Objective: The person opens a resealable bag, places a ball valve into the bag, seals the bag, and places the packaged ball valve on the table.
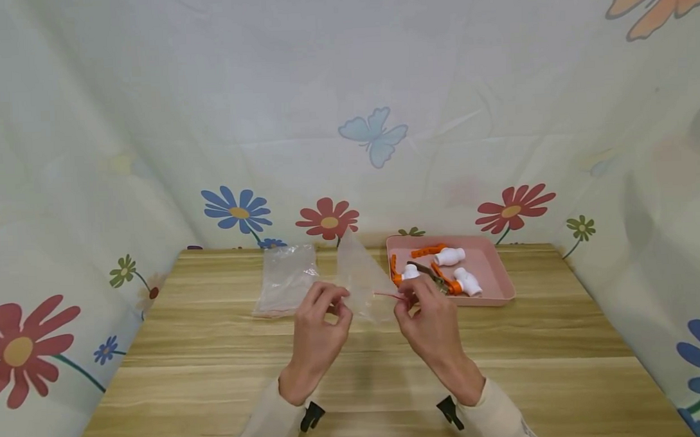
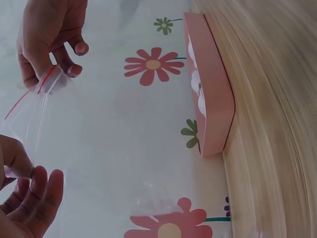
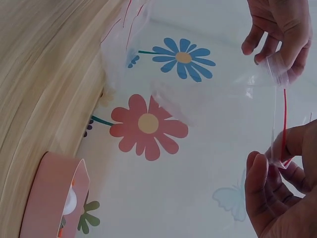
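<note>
A clear zip bag (image 1: 360, 279) with a red line along its mouth hangs between both hands above the table. My left hand (image 1: 321, 322) pinches one side of its mouth between thumb and fingers. At the opposite side, my right hand (image 1: 431, 315) pinches the edge near the red strip. In the right wrist view the bag (image 3: 223, 99) spreads out from the pinched mouth, see-through against the cloth. Its red zip line shows between the hands in the left wrist view. Nothing is visible inside the bag.
Behind the right hand stands a pink tray (image 1: 493, 274) with several white valves (image 1: 450, 257) with orange handles, plus a dark green piece. More clear bags (image 1: 288, 278) lie at the table's back left. A flowered cloth (image 1: 264, 86) encloses the wooden table (image 1: 216, 377).
</note>
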The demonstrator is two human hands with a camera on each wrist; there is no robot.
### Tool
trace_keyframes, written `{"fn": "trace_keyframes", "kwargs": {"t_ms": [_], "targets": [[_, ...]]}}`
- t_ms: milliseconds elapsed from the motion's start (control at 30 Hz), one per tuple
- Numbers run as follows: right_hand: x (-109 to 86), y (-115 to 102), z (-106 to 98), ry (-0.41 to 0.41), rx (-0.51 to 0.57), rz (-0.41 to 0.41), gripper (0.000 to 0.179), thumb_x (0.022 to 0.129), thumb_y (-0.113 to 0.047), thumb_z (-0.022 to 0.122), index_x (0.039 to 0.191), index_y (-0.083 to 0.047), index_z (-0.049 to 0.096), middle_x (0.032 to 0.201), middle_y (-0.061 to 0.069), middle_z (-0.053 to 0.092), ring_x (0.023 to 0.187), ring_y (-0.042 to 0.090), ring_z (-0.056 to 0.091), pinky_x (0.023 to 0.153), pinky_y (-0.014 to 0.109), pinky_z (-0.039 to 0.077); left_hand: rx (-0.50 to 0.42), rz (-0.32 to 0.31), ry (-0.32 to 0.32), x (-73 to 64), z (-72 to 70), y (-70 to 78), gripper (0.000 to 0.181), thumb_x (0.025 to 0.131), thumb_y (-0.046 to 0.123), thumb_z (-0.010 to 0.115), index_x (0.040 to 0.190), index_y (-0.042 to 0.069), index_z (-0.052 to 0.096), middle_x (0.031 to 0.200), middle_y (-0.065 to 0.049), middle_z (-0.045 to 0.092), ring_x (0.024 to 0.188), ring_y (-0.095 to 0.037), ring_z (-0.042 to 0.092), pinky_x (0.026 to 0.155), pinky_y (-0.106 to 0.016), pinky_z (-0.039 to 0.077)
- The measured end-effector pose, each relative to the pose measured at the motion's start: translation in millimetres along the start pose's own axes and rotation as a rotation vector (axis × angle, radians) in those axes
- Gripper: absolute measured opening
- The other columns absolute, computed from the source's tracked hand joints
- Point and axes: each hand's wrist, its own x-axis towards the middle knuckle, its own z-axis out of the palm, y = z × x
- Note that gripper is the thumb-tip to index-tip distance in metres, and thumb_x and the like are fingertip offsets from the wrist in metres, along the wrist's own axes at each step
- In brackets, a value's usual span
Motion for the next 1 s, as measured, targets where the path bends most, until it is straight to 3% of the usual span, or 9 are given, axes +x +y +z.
{"fn": "trace_keyframes", "kwargs": {"t_ms": [300, 533, 767, 1000], "targets": [[-1.3, 1, -4, -0.004, 0.001, 0.045, 0.025, 0.068, 0.009, 0.067, 0.087, -0.007, 0.063, 0.085, 0.005, 0.064, 0.064, 0.015, 0.066, 0.048, 0.021, 0.05, 0.094, -0.024, -0.047, -2.3, -6.2, -0.9, 0.023, 0.075, -0.009, 0.065, 0.09, 0.007, 0.07, 0.088, -0.003, 0.063, 0.069, -0.008, 0.06, 0.061, -0.016, 0.053], [-3.5, 2, -5, -0.02, -0.03, 0.002, 0.021, 0.073, 0.005, 0.07, 0.088, -0.007, 0.063, 0.079, 0.004, 0.067, 0.062, 0.01, 0.065, 0.048, 0.015, 0.046, 0.062, -0.025, -0.071, -2.8, -9.0, -1.9, 0.018, 0.078, -0.007, 0.066, 0.088, 0.007, 0.068, 0.084, -0.002, 0.067, 0.068, -0.008, 0.062, 0.061, -0.016, 0.054], [-5.1, 3, -7, -0.056, -0.019, -0.015, 0.015, 0.078, -0.002, 0.073, 0.089, -0.008, 0.065, 0.074, 0.001, 0.068, 0.06, 0.007, 0.064, 0.048, 0.02, 0.049, 0.041, -0.011, -0.083, 0.1, -12.0, -1.0, 0.009, 0.084, 0.0, 0.065, 0.089, 0.006, 0.07, 0.081, -0.004, 0.071, 0.064, -0.009, 0.066, 0.061, -0.016, 0.054], [-5.3, -1, -11, -0.127, -0.012, -0.029, 0.01, 0.081, -0.007, 0.071, 0.09, -0.01, 0.069, 0.072, -0.003, 0.069, 0.06, 0.005, 0.063, 0.05, 0.016, 0.047, 0.065, 0.011, -0.084, 3.5, -13.9, 2.0, 0.009, 0.081, 0.0, 0.069, 0.086, 0.007, 0.071, 0.076, -0.003, 0.071, 0.061, -0.007, 0.063, 0.059, -0.015, 0.052]]}}
